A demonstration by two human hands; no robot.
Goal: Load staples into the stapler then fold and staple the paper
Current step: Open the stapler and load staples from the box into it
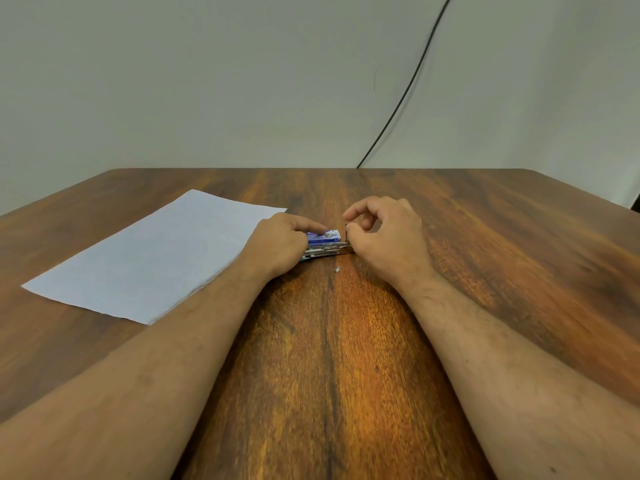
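Task looks early — still in the staple-loading step, as far as I can judge. The left hand (277, 244) lies on the tabletop (346, 358), fingers curled over the blue-and-white staple box (323, 237), index finger laid flat along its top. Just in front of the box, touching or nearly so, sits the stapler (323, 252); only thin metal parts show, so it's prob. opened up, but whether any staples are in the channel can't be told. The right hand (384, 237) is at the stapler's right end, thumb and forefinger pressed together on something small and thin — a staple strip or a stapler part, too small to say which — w/ the other fingers curled loosely above.

The paper (152, 254) lies flat and unfolded to the left, its near-right edge partly under the left forearm, no crease or staple visible. So folding and stapling are all still to do. A tiny pale scrap (336, 270) lies on the wood near the stapler.
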